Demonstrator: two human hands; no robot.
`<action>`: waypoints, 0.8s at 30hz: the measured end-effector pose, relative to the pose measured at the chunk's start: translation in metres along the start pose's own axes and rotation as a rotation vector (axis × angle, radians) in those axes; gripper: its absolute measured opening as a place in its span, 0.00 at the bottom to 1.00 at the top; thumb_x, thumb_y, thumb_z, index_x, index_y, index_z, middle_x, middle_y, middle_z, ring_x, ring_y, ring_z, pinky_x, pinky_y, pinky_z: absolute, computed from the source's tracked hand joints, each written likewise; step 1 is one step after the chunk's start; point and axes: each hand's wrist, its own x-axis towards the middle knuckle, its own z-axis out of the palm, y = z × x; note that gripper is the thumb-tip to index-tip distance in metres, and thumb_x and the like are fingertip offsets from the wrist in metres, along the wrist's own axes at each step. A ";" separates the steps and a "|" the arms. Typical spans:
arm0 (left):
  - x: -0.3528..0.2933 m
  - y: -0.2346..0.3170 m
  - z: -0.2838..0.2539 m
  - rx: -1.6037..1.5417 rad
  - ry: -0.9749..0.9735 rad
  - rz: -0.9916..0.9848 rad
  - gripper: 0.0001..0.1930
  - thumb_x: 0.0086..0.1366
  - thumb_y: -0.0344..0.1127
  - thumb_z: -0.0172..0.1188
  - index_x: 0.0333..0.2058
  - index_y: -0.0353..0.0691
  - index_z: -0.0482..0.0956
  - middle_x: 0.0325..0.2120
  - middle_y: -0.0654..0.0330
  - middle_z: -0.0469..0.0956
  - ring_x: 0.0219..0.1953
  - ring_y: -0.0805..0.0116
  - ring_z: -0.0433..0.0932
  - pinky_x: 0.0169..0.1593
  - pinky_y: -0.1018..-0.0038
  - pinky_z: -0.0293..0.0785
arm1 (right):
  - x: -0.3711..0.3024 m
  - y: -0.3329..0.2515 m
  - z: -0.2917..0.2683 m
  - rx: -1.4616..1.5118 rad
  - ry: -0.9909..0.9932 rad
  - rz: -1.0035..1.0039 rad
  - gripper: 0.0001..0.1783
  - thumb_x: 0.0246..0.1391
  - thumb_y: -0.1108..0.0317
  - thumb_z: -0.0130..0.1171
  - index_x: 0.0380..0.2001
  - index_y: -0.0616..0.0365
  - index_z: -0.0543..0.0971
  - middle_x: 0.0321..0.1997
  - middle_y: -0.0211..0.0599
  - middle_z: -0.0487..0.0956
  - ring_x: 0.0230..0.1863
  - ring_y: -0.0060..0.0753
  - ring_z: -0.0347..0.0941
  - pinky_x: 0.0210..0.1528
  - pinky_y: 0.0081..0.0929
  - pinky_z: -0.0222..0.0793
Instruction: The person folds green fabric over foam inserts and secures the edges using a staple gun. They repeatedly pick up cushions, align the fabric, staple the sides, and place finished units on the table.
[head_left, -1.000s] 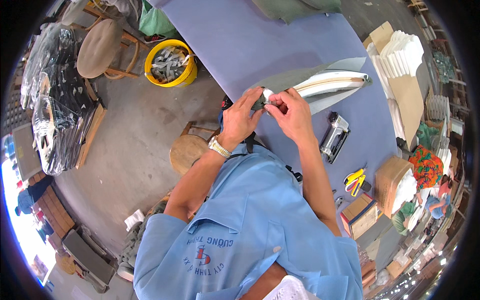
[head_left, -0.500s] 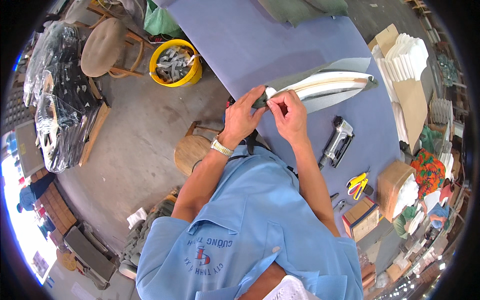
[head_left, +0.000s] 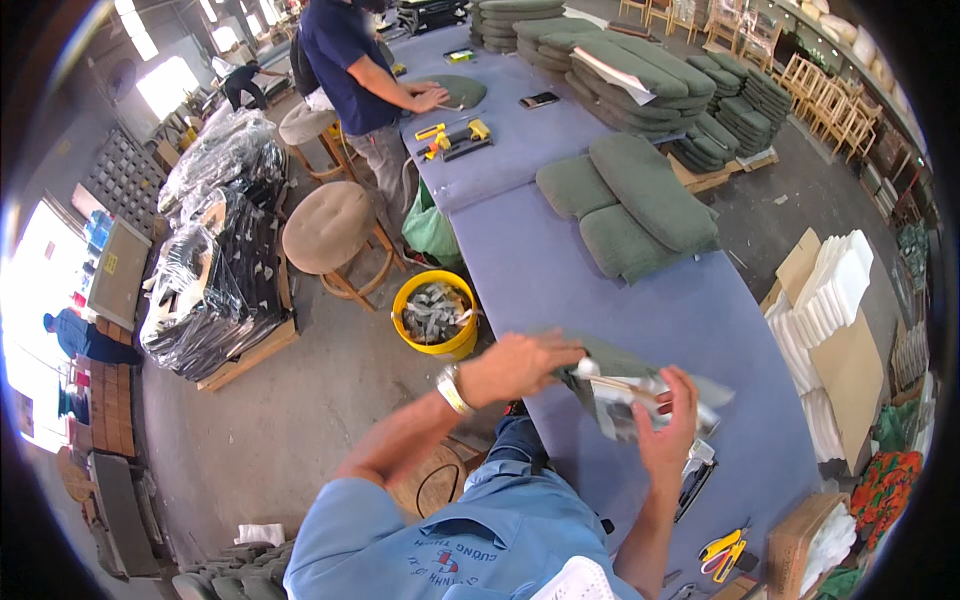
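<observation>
A chair cushion [head_left: 622, 385] in the making, with dark green fabric, white foam and a thin wooden board edge, is tilted over the blue-grey table [head_left: 620, 300]. Motion smears part of it. At its left end my left hand [head_left: 520, 368] grips the fabric-covered tip. My right hand [head_left: 668, 425] holds the near right side, thumb and fingers on either side of the edge. Just beyond my right wrist lies a staple gun [head_left: 694, 488], partly hidden. Yellow-handled cutting tools [head_left: 722, 553] rest nearer the table's front right.
Finished green cushions [head_left: 635, 205] lie farther up the table, with taller stacks [head_left: 640, 85] behind. A yellow bucket of scraps [head_left: 435, 345] and a round stool [head_left: 328, 228] stand left. Another person [head_left: 345, 70] works at the far table. A cardboard box [head_left: 805, 535] sits right.
The view has tilted up, showing more of the far table. My hands have moved apart; the right one has shifted from the cushion's left tip to its near right side.
</observation>
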 end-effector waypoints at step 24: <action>0.095 0.112 -0.004 -0.385 0.089 -0.120 0.28 0.80 0.55 0.40 0.51 0.33 0.78 0.24 0.38 0.79 0.31 0.35 0.81 0.35 0.49 0.73 | -0.003 -0.022 0.001 1.273 0.419 0.559 0.14 0.71 0.58 0.57 0.47 0.58 0.81 0.28 0.19 0.78 0.25 0.14 0.71 0.23 0.20 0.63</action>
